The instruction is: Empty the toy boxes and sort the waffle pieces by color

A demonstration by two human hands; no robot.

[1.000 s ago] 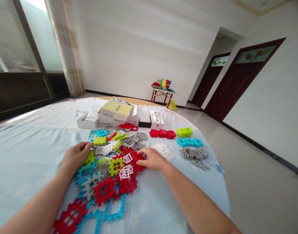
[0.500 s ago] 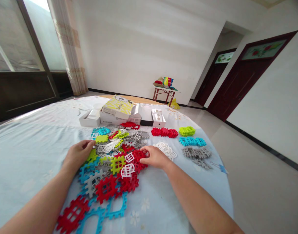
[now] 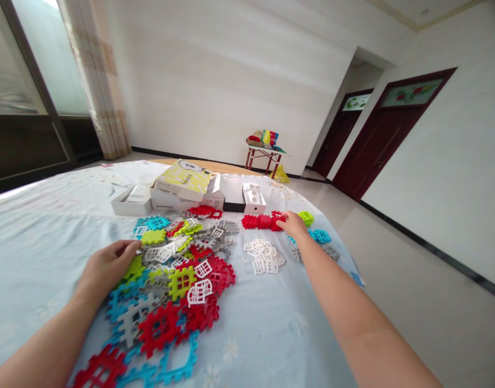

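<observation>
A mixed heap of red, blue, grey, lime and white plastic interlocking building pieces (image 3: 160,328) lies in front of me. At its left edge is my left hand (image 3: 110,264), thumb and fingers closed beside a lime square piece (image 3: 153,236); whatever they may hold is hidden. My right hand (image 3: 294,223) reaches out to the row of red pieces (image 3: 256,221) and pinches a red building piece (image 3: 278,216) at the row's right end. Under the right wrist and forearm, the blue pieces (image 3: 320,236) and grey pieces (image 3: 331,252) are partly covered.
White window-shaped pieces (image 3: 267,257) form a small pile left of my right forearm. Lime pieces (image 3: 306,217) lie just past the right hand. A yellow-and-white box (image 3: 185,180) and open white boxes (image 3: 131,206) stand behind the heap on the cloth-covered table (image 3: 272,334).
My right hand has moved from the heap's right side, away and rightward, to the red row, with a red piece in its fingers. My left hand stays by the heap. The view has shifted slightly.
</observation>
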